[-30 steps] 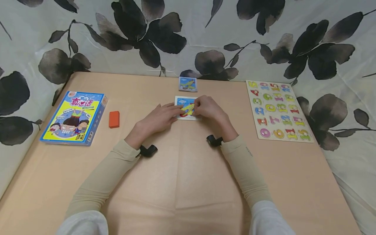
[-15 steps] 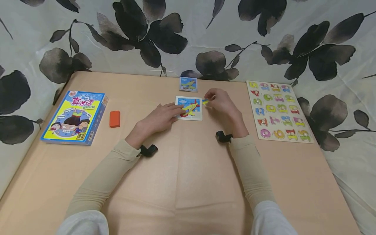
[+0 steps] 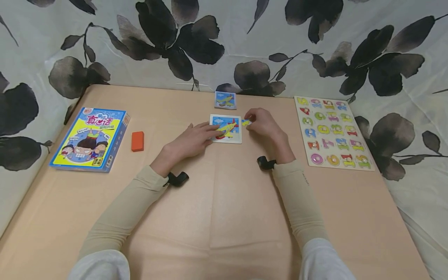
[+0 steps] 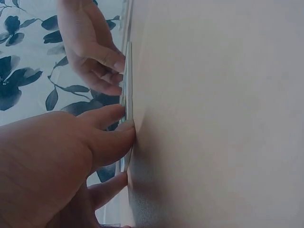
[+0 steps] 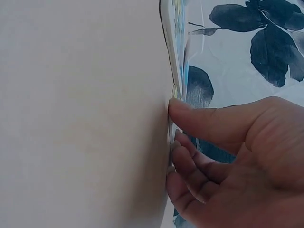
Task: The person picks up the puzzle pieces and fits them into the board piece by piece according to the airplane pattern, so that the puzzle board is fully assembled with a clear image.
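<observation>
A small square picture puzzle (image 3: 235,135), showing a yellow and red airplane on blue, lies flat in the middle of the table. My left hand (image 3: 190,139) rests its extended fingers on the puzzle's left side, covering part of it; in the left wrist view the thumb (image 4: 124,135) touches its near edge. Just off the puzzle's right edge, my right hand (image 3: 265,123) pinches a small yellow puzzle piece (image 3: 245,122) low over the table. Seen from the right wrist, thumb (image 5: 183,110) and fingertips meet near the tabletop, mostly hiding the piece.
Behind the puzzle lies a smaller airplane picture (image 3: 225,100). At left are a blue and yellow box (image 3: 89,140) and an orange block (image 3: 137,141). A white sheet of colourful shapes (image 3: 334,132) lies at right. Floral cloth (image 3: 217,74) hangs beyond the table.
My right hand has drawn back to the right from the puzzle, taking the yellow piece off it. Over the last half second it barely shifts. The left hand stays in place.
</observation>
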Demonstrator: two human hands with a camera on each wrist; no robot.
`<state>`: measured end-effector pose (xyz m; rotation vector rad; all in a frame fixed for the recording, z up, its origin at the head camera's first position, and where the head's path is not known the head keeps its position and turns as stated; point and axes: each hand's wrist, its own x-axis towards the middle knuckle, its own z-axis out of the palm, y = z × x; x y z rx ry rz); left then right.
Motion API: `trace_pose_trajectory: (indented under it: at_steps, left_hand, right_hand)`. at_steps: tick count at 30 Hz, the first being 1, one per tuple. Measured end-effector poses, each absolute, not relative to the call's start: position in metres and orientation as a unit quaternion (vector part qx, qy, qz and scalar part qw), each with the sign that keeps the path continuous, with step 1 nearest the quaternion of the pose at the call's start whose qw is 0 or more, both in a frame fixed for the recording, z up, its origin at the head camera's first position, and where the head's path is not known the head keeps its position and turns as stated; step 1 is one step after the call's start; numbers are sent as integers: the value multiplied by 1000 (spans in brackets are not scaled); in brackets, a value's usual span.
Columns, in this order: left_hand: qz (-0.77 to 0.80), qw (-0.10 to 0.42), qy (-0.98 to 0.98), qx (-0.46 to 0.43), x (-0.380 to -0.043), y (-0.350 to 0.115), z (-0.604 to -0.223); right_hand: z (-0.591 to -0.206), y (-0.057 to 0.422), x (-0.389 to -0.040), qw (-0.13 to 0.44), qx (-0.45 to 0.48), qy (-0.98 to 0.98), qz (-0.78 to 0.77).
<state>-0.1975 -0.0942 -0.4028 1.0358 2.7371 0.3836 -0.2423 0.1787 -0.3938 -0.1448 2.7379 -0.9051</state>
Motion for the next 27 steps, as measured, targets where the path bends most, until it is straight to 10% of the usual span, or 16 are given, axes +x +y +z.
trace_pose_trajectory:
  at_steps: [27]
  left_hand:
    - [145,96,920,351,-195,-94,-401]
  right_hand:
    - [-370,181,-229,125,-59,914,-381]
